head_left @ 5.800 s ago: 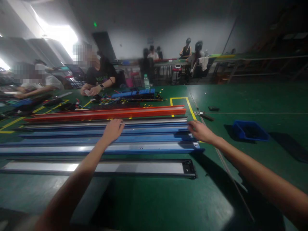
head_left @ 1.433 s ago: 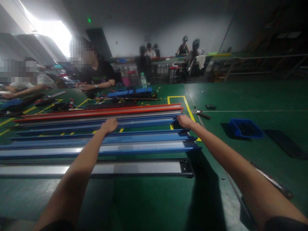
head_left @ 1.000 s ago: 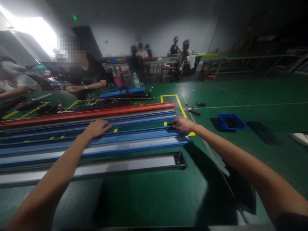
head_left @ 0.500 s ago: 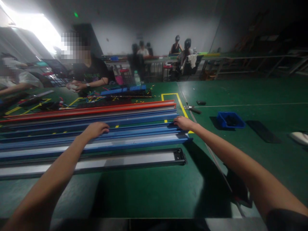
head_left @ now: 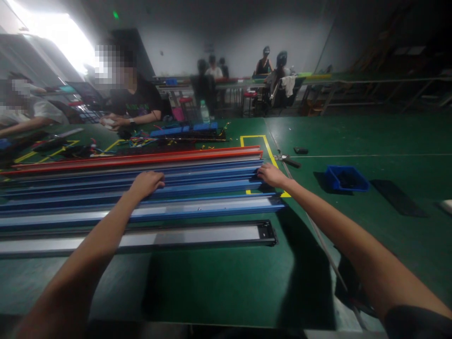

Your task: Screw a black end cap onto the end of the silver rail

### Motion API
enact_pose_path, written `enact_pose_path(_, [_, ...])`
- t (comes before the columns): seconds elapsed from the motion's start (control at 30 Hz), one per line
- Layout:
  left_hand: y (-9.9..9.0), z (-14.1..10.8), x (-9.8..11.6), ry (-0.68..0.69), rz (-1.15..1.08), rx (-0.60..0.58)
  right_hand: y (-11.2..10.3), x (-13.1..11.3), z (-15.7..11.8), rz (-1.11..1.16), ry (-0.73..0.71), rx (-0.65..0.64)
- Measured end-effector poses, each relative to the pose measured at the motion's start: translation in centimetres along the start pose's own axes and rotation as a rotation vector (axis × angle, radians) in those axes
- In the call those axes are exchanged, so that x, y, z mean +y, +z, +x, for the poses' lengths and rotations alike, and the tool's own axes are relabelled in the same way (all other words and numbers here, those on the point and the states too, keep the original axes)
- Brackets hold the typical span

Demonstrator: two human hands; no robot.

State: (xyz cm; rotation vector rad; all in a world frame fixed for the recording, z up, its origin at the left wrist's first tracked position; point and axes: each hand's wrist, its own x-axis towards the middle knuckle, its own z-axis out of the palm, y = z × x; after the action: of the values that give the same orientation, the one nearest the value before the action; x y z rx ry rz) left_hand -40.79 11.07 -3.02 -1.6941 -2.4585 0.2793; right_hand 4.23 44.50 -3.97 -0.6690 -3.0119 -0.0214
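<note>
Two bare hands are at the middle blue channels, part of a group of long profiles laid side by side across the green tabletop [head_left: 219, 282]. The left hand [head_left: 146, 183] rests palm-down over the channels, fingers bent. The right hand [head_left: 271, 175] is at their right ends, fingers curled inward. Neither hand is clenched; whether the fingertips grip an edge or only touch it cannot be told.

Change of position: the blue channel [head_left: 215, 186] at the hands has just shifted toward the far edge of the tabletop. It now lies close beside the other far blue profiles, and a gap separates it from the front blue channel [head_left: 176, 208]. Judged from this spacing, the far profiles form a closer row, while the front channel remains apart.

Adjacent items: the orange-red channel [head_left: 169, 156] lies on the far side of the blue profiles. The black-framed bar [head_left: 212, 234] lies nearest the front edge of the tabletop. Yellow tape [head_left: 270, 148] marks a corner beyond the profile ends. To the right are pliers [head_left: 291, 162] and a blue bin [head_left: 349, 187] with dark contents. Across the tabletop, a co-worker [head_left: 143, 101] sits behind bundled wires [head_left: 141, 140].
</note>
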Motion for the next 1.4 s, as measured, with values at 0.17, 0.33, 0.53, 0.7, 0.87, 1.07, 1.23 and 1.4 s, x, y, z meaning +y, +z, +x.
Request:
enact_pose_path(0.17, [0.2, 0.8, 0.1, 0.002, 0.001, 0.044, 0.2, 0.2, 0.1, -0.028, 0.022, 0.091])
enact_pose_path(0.33, [0.4, 1.2, -0.1, -0.01, 0.006, 0.072, 0.7, 0.7, 0.8, -0.039, 0.042, 0.134])
enact_pose_path(0.53, [0.1, 1.7, 0.2, -0.036, 0.017, 0.069, 1.1, 1.3, 1.7, -0.055, 0.064, 0.124])
enact_pose_path(0.7, [-0.3, 2.1, 0.2, -0.082, 0.013, 0.058, 0.8, 1.0, 1.9, -0.07, 0.052, 0.094])
enact_pose_path(0.87, [-1.2, 1.8, 1.1, -0.121, 0.004, 0.076, -0.5, -0.1, 1.4, -0.082, 0.073, 0.112])
enact_pose_path(1.07, [-2.3, -2.3, 2.3, 0.093, -0.178, 0.068, -2.6, -1.8, -3.8, -0.009, -0.087, 0.144])
enact_pose_path(1.23, [-0.9, -6.4, 1.3, 0.304, -0.305, -0.132, -1.6, -3.2, -8.8, 0.043, -0.314, 0.018])
enact_pose_path(1.4, [-0.1, -6.8, 0.8, 0.31, -0.197, -0.067, -0.2, -4.0, -9.0, 0.052, -0.239, 0.054])
